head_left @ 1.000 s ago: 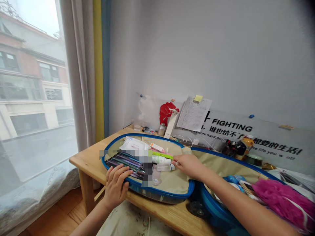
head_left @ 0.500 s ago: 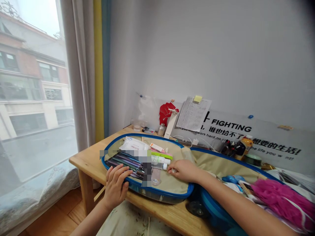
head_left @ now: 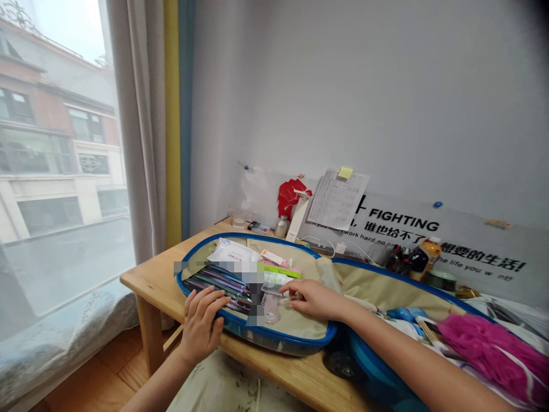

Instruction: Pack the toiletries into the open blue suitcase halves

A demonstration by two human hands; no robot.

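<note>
Right hand pinches a small clear plastic bottle, fingertips together on it, above the beige lining of an open blue-rimmed suitcase. Left hand, fingers slightly spread, rests on slim purple toothbrushes in clear wrap. White plastic tube lies just behind the bottle; clear plastic flask just in front.

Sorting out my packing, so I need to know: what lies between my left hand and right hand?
In the head view, a clear plastic bottle and a pixelated patch lie on the beige lining between the left hand and right hand.
</note>
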